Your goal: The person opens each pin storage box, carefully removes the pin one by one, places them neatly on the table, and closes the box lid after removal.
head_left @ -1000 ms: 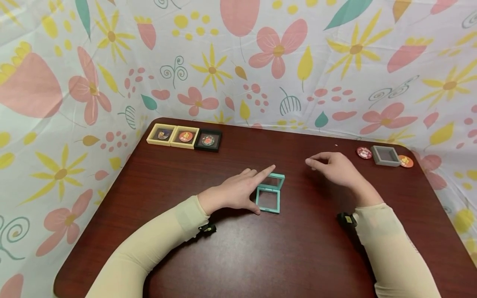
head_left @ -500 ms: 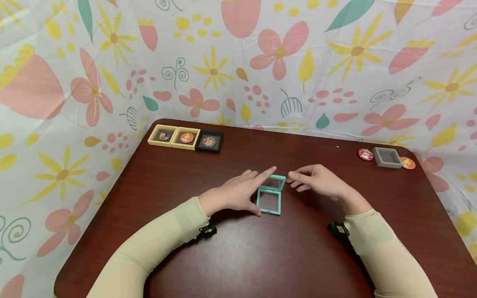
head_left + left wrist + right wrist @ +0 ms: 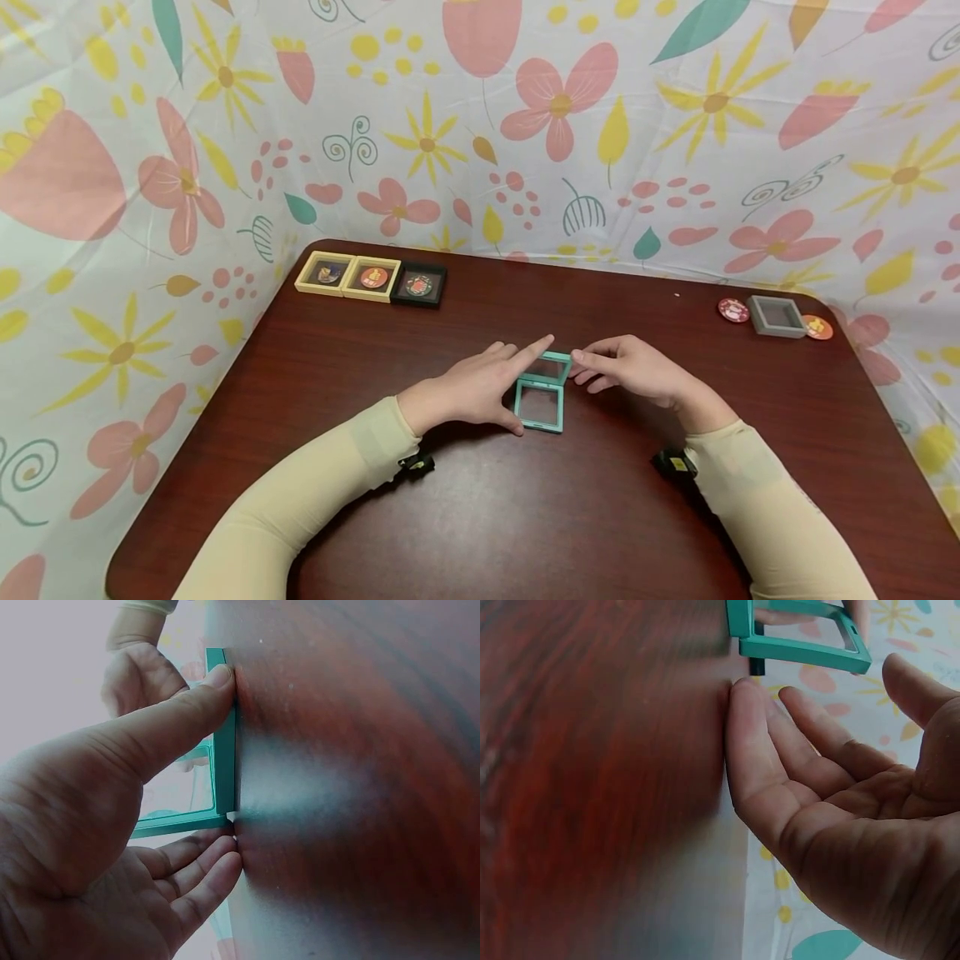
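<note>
In the head view, a teal hinged display frame [image 3: 538,406] with clear panels lies unfolded on the table, its far half tilted up. My left hand [image 3: 468,390] spans its left side. In the left wrist view, the thumb rests on the teal frame [image 3: 225,750] and the other visible fingers stretch out straight beyond the hinge. My right hand [image 3: 636,367] is at the raised half's right edge, fingers spread. In the right wrist view, its fingertips meet the table, and a gap separates thumb and fingers from the teal frame [image 3: 806,654].
Two cream frames [image 3: 371,296] and a black frame [image 3: 397,300], each with a round badge, line the back left. At the back right sit a red badge [image 3: 733,310], a grey frame [image 3: 780,330] and an orange badge [image 3: 818,327]. A floral cloth [image 3: 465,208] hangs behind.
My right hand has moved left and nearer to me, coming up to the teal frame's right side, and its fingers have spread. The left hand and frame have stayed put.
</note>
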Demonstrator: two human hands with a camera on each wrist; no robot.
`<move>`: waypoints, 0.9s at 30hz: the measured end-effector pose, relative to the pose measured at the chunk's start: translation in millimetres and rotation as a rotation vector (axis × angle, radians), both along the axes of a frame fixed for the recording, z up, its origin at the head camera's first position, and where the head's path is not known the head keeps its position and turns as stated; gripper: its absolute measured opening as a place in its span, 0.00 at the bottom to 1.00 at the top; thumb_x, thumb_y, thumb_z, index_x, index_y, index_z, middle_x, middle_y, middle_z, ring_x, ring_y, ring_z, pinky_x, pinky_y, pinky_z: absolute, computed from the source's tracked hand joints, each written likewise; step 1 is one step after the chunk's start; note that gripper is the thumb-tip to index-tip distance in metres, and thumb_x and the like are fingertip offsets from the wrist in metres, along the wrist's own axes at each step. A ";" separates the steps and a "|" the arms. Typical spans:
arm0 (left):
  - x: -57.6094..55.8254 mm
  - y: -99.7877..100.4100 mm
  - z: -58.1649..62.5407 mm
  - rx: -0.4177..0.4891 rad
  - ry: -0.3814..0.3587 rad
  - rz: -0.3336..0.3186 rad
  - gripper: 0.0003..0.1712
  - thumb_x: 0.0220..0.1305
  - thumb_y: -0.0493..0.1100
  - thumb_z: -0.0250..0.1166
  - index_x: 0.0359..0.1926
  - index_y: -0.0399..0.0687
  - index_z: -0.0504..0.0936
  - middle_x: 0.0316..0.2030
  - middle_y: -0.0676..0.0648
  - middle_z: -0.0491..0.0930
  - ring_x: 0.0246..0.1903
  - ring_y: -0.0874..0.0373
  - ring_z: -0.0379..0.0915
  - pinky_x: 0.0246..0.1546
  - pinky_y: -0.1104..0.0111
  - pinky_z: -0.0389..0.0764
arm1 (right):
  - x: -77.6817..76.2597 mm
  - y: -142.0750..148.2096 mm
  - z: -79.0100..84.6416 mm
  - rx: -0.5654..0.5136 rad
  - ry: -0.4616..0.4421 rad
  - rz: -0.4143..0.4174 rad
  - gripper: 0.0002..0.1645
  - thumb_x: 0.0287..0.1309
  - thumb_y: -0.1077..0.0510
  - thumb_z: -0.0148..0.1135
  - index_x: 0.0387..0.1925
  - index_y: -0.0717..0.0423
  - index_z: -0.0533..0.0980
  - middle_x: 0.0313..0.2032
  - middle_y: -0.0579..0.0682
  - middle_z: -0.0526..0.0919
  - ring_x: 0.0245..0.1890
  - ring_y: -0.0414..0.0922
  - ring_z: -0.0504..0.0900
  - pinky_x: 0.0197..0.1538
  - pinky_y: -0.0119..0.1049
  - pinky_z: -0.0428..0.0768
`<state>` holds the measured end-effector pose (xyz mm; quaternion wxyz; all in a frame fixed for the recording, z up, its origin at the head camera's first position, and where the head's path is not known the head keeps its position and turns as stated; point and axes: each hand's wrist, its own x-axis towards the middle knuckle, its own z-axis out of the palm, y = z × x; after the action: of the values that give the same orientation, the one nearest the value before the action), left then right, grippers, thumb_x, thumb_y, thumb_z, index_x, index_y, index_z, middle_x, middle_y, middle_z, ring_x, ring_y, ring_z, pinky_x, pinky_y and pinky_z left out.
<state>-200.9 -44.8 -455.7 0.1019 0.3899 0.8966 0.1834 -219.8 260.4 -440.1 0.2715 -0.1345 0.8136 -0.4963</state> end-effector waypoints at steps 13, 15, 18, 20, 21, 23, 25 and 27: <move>-0.1 0.3 0.2 0.001 -0.006 0.004 0.84 0.51 0.64 0.91 0.93 0.62 0.39 0.63 0.46 0.78 0.61 0.51 0.71 0.52 0.57 0.84 | 0.3 -3.5 -2.5 0.026 0.021 -0.002 0.33 0.82 0.46 0.66 0.68 0.72 0.80 0.53 0.63 0.91 0.51 0.58 0.93 0.55 0.48 0.90; -0.2 0.5 -0.4 0.001 -0.005 0.002 0.84 0.51 0.64 0.90 0.93 0.62 0.39 0.64 0.45 0.78 0.61 0.51 0.71 0.53 0.57 0.84 | 0.6 -4.0 -2.7 0.028 0.020 -0.002 0.33 0.82 0.46 0.66 0.68 0.72 0.80 0.53 0.63 0.91 0.51 0.58 0.93 0.55 0.49 0.90; -0.2 0.7 -1.0 0.000 -0.003 0.000 0.84 0.51 0.64 0.90 0.93 0.62 0.39 0.65 0.44 0.77 0.63 0.50 0.70 0.53 0.56 0.84 | 1.1 -4.4 -2.9 0.036 0.021 0.000 0.33 0.83 0.46 0.65 0.69 0.72 0.79 0.54 0.63 0.91 0.51 0.57 0.93 0.57 0.49 0.89; -0.1 0.7 -1.1 -0.002 -0.003 -0.001 0.84 0.52 0.64 0.90 0.93 0.62 0.39 0.66 0.44 0.77 0.65 0.50 0.70 0.54 0.56 0.85 | 1.1 -4.5 -3.1 0.043 0.022 0.001 0.34 0.83 0.45 0.64 0.70 0.72 0.79 0.54 0.62 0.91 0.51 0.56 0.93 0.58 0.50 0.88; 0.0 0.6 -0.9 -0.004 -0.004 -0.001 0.84 0.52 0.64 0.90 0.93 0.62 0.38 0.66 0.44 0.77 0.65 0.50 0.70 0.53 0.56 0.85 | 1.0 -4.5 -3.2 0.046 0.022 0.003 0.34 0.83 0.45 0.64 0.70 0.72 0.79 0.54 0.62 0.91 0.51 0.56 0.93 0.59 0.50 0.88; 0.0 0.6 -0.5 -0.007 -0.003 -0.001 0.84 0.52 0.64 0.90 0.93 0.62 0.38 0.65 0.44 0.77 0.64 0.50 0.70 0.53 0.56 0.85 | 0.8 -4.5 -3.4 0.054 0.024 0.006 0.35 0.83 0.45 0.64 0.70 0.71 0.78 0.54 0.62 0.91 0.51 0.56 0.93 0.59 0.50 0.88; 0.1 0.6 0.1 -0.007 -0.002 -0.001 0.84 0.52 0.64 0.90 0.93 0.62 0.38 0.65 0.44 0.77 0.62 0.50 0.71 0.53 0.56 0.84 | 0.7 -4.7 -3.2 0.059 0.025 0.009 0.35 0.83 0.44 0.63 0.71 0.71 0.78 0.54 0.62 0.91 0.51 0.56 0.93 0.60 0.51 0.87; 0.0 0.6 0.5 -0.007 0.000 -0.003 0.85 0.51 0.64 0.90 0.93 0.62 0.39 0.64 0.45 0.78 0.61 0.51 0.71 0.53 0.56 0.84 | 1.0 -4.9 -3.0 0.062 0.025 0.009 0.35 0.83 0.44 0.63 0.71 0.71 0.78 0.54 0.61 0.91 0.51 0.56 0.93 0.60 0.51 0.87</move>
<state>-200.8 -44.2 -455.2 0.1033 0.3907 0.8968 0.1800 -218.9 255.4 -443.0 0.2677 -0.1360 0.8314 -0.4676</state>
